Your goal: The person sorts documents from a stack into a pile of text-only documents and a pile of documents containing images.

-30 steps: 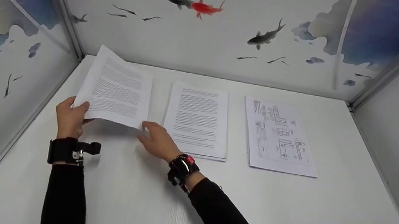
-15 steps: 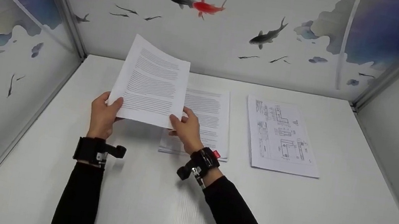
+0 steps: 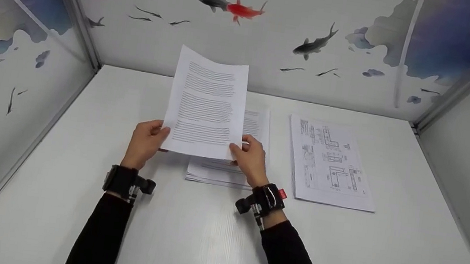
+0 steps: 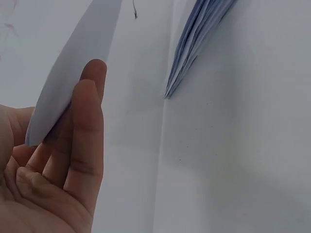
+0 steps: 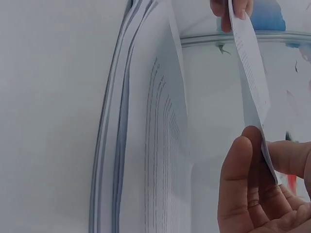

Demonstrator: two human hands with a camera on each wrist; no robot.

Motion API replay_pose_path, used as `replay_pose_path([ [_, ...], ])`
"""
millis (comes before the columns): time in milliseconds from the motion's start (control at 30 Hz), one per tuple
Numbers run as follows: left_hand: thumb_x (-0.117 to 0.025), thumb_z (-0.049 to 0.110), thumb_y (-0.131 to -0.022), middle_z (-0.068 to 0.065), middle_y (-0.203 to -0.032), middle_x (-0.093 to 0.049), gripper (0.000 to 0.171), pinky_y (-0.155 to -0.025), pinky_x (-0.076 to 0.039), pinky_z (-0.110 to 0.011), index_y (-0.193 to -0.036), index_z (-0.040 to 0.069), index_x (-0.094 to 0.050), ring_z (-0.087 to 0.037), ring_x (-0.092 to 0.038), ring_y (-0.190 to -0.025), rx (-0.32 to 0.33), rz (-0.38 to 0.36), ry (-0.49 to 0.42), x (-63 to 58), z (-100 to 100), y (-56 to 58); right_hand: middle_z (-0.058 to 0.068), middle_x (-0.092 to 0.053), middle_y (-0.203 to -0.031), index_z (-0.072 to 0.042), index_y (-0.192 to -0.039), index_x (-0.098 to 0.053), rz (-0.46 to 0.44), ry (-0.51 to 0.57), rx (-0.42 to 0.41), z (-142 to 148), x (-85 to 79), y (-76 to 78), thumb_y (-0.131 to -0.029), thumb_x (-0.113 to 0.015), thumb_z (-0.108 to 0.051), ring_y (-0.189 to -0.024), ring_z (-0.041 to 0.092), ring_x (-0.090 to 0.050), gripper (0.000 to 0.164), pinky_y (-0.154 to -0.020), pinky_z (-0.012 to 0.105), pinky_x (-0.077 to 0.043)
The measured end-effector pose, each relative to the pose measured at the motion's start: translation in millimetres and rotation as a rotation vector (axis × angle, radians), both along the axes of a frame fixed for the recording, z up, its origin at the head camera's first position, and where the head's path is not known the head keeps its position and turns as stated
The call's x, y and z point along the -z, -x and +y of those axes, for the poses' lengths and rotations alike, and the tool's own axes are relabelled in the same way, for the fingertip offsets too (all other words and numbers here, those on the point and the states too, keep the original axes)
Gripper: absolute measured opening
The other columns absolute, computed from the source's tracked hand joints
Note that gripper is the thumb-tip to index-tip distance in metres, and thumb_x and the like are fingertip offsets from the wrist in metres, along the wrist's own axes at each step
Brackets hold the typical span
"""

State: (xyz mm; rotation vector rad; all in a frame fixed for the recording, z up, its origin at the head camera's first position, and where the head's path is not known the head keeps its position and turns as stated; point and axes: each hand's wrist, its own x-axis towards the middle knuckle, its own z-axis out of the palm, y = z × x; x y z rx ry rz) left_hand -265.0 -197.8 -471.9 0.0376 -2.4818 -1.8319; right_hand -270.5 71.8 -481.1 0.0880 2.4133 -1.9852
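Observation:
Printed paper sheets [image 3: 206,105], tilted with the far edge raised, are held up by both hands above the table. My left hand [image 3: 145,143] pinches the lower left corner, thumb on the printed face and fingers behind. At the lower right corner my right hand [image 3: 252,159] pinches in the same way. Partly hidden below the held paper lies a middle stack of printed sheets [image 3: 211,172]. In the right wrist view, the layered edges of that stack [image 5: 126,116] show apart from the held paper [image 5: 250,68].
To the right lies a stack of technical drawings [image 3: 333,163] on the white table [image 3: 396,253]. White walls with painted fish enclose the back [image 3: 271,32] and both sides.
The right hand has taken hold of the lower right corner. Both hands have carried the paper up and rightward, from the left of the table to over the middle stack.

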Motion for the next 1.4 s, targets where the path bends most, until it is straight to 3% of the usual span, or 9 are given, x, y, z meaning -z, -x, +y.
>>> replay_pose_path([
  [267, -0.061, 0.013, -0.096, -0.018, -0.097, -0.073, 0.022, -0.05, -0.048, -0.025, -0.113, 0.0, -0.064, -0.015, -0.062, -0.068, 0.045, 0.001, 0.079, 2.0, 22, 2.9, 0.003, -0.067, -0.076, -0.007, -0.092, -0.068, 0.058, -0.125, 0.026, 31, -0.1, -2.5, -0.092, -0.067, -0.025, -0.059, 0.012, -0.054, 0.018, -0.05, 0.027, -0.049],
  [400, -0.062, 0.015, -0.096, -0.015, -0.101, -0.073, 0.025, -0.049, -0.046, -0.025, -0.117, 0.003, -0.063, -0.017, -0.063, -0.073, 0.049, -0.037, 0.101, 5.3, 35, 2.3, 0.0, -0.057, -0.07, -0.007, -0.081, -0.065, 0.033, -0.21, 0.016, 52, -3.0, -2.4, -0.093, -0.066, -0.031, -0.055, 0.012, -0.047, 0.026, -0.049, 0.025, -0.042],
  [500, -0.063, 0.018, -0.096, -0.014, -0.104, -0.072, 0.031, -0.051, -0.048, -0.026, -0.124, 0.007, -0.061, -0.019, -0.066, -0.078, 0.064, -0.067, 0.127, 9.5, 42, -0.1, 0.0, -0.058, -0.071, -0.007, -0.08, -0.066, 0.006, -0.305, 0.005, 65, -5.0, -3.5, -0.092, -0.066, -0.032, -0.059, 0.013, -0.05, 0.028, -0.052, 0.025, -0.04],
  [767, -0.066, 0.023, -0.093, -0.017, -0.109, -0.071, 0.047, -0.073, -0.055, -0.033, -0.135, 0.004, -0.056, -0.026, -0.069, -0.096, 0.088, -0.081, 0.238, 18.6, 54, -7.3, 0.001, -0.06, -0.069, -0.007, -0.081, -0.069, -0.121, -0.463, -0.116, 87, -1.4, -6.8, -0.091, -0.067, -0.029, -0.059, 0.014, -0.053, 0.025, -0.052, 0.025, -0.041],
  [900, -0.067, 0.024, -0.092, -0.02, -0.114, -0.068, 0.056, -0.079, -0.053, -0.037, -0.141, 0.003, -0.049, -0.028, -0.066, -0.1, 0.098, -0.146, 0.316, 18.7, 58, -10.0, 0.0, -0.059, -0.067, -0.006, -0.081, -0.068, -0.162, -0.518, -0.151, 91, 3.6, -6.7, -0.089, -0.068, -0.028, -0.056, 0.013, -0.052, 0.024, -0.05, 0.025, -0.043],
  [1067, -0.067, 0.02, -0.091, -0.021, -0.112, -0.065, 0.06, -0.084, -0.051, -0.041, -0.143, -0.001, -0.044, -0.027, -0.062, -0.095, 0.126, -0.173, 0.422, 18.4, 65, -10.9, 0.002, -0.058, -0.068, -0.004, -0.084, -0.066, -0.188, -0.571, -0.137, 93, 6.9, -6.5, -0.088, -0.07, -0.027, -0.053, 0.013, -0.055, 0.024, -0.048, 0.024, -0.046],
  [1300, -0.065, 0.015, -0.091, -0.023, -0.137, -0.056, 0.054, -0.103, -0.045, -0.048, -0.138, -0.005, -0.048, -0.034, -0.058, -0.122, 0.113, -0.143, 0.501, 18.6, 72, -12.4, 0.004, -0.06, -0.064, -0.003, -0.087, -0.062, -0.232, -0.597, -0.125, 93, 12.6, -6.1, -0.087, -0.072, -0.025, -0.047, 0.013, -0.056, 0.024, -0.043, 0.025, -0.047],
  [1400, -0.064, 0.015, -0.09, -0.023, -0.133, -0.059, 0.051, -0.1, -0.047, -0.048, -0.136, -0.004, -0.05, -0.034, -0.06, -0.118, 0.097, -0.145, 0.534, 18.5, 72, -13.0, 0.004, -0.061, -0.064, -0.003, -0.091, -0.06, -0.237, -0.58, -0.121, 93, 13.6, -6.2, -0.087, -0.072, -0.024, -0.046, 0.014, -0.057, 0.024, -0.043, 0.025, -0.047],
])
